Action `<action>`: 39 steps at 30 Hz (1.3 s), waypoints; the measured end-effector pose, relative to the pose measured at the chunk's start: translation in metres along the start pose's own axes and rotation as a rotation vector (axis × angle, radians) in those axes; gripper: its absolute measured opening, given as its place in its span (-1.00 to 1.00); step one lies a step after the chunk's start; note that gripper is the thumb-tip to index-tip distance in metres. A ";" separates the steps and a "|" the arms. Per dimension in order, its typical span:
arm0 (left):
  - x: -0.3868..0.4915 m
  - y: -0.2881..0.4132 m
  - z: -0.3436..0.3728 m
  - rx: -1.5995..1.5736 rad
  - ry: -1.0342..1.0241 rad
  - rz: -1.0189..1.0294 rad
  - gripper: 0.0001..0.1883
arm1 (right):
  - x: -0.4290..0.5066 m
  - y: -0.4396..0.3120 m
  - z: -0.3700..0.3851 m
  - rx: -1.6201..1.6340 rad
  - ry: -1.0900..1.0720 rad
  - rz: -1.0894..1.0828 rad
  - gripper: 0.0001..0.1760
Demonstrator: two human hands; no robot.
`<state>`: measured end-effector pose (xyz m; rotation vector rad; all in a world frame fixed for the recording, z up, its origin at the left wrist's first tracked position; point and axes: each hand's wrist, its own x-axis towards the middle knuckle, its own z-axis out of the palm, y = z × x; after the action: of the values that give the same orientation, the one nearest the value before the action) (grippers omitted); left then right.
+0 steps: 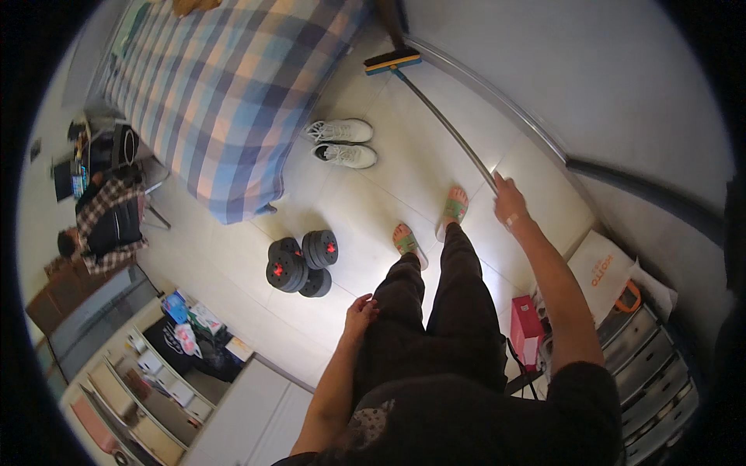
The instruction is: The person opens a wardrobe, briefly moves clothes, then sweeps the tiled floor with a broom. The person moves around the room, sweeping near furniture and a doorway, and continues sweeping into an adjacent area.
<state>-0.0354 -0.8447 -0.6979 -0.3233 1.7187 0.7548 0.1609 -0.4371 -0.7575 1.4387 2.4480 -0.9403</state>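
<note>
My right hand (511, 202) is closed around the metal pole of a long-handled floor brush (393, 60). The brush head, teal and yellow with dark bristles, rests near the top of the view by the foot of the grey wall or door. My left hand (361, 316) hangs beside my left thigh, holding nothing, its fingers loosely curled and apart. A pair of white lace-up sneakers (344, 143) stands on the tiled floor by the bed. Black dumbbells with red end nuts (302, 262) lie to the left of my feet, which are in green slide sandals.
A bed with a checked cover (221, 93) fills the upper left. At far left a person sits on a chair (119, 224) by a desk. Open shelves (145, 396) stand lower left. A drawer unit (653, 361), a white bag (597, 271) and a pink box (526, 332) are at right.
</note>
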 end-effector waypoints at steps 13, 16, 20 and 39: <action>-0.035 -0.096 -0.077 -0.214 0.130 -0.005 -0.62 | -0.113 0.011 0.045 -0.325 -0.398 0.157 -0.69; -0.043 -0.124 -0.086 -0.227 0.169 -0.046 -0.64 | -0.155 0.014 -0.002 -0.317 -0.457 0.117 -0.61; -0.053 -0.144 -0.081 -0.298 0.223 -0.065 -0.63 | -0.148 0.003 -0.047 -0.317 -0.350 -0.059 -0.60; -0.106 -0.195 0.051 -0.466 0.289 -0.137 -0.67 | 0.022 -0.021 -0.025 -0.377 -0.425 0.108 -0.65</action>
<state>0.1467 -0.9769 -0.6654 -0.8977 1.7498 1.0426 0.1366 -0.4137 -0.7374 1.0980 2.0711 -0.6352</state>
